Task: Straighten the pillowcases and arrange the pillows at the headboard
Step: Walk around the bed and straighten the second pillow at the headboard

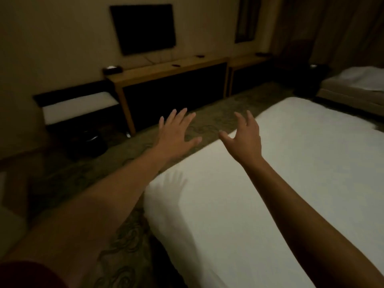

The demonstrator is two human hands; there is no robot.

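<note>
White bedding covers the bed [259, 194], which lies below and to the right of both outstretched arms. The left hand [176, 134] hangs in the air with fingers spread and empty, over the patterned carpet [72, 179] just beyond the bed's left edge. The right hand [245, 136] hangs level with it and a short way to its right, fingers splayed and slightly curled, holding nothing, above the bed's far left edge. A rounded white corner below the left forearm may be a pillow; whether it is one cannot be told. Beyond the hands a long wooden worktop [166, 73] stands against the wall, with a dark television [143, 28] mounted above it. Far right of the right hand, well apart, is a second bed [357, 82]. The room is dim.
</note>
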